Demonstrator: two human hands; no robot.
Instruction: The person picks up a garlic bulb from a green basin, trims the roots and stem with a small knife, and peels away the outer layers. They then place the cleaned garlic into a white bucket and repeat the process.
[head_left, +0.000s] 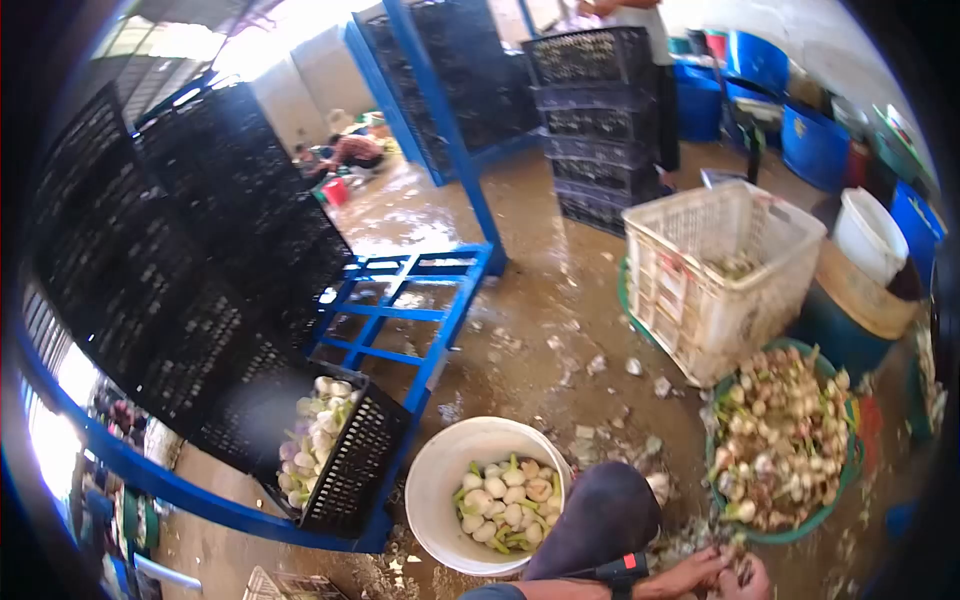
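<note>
At the bottom right, my left hand (693, 572) and my right hand (745, 578) are close together, fingers bent round something small and brownish that is mostly hidden. A dark band is on the left wrist. Just above them stands a green basin (856, 455) heaped with untrimmed bulbs (780, 440) with stalks and roots. Left of my knee (605, 515) is a white bucket (430, 490) partly filled with pale, cleaned bulbs (508, 500) with green stems.
A black crate (375, 455) of bulbs sits on a blue metal frame (440, 330), beside tall black crate stacks (170, 250). A dirty white crate (690, 290) stands right, near blue barrels (815, 145). A person (650, 30) stands behind stacked crates (600, 125); others crouch farther back. Peelings litter the wet floor.
</note>
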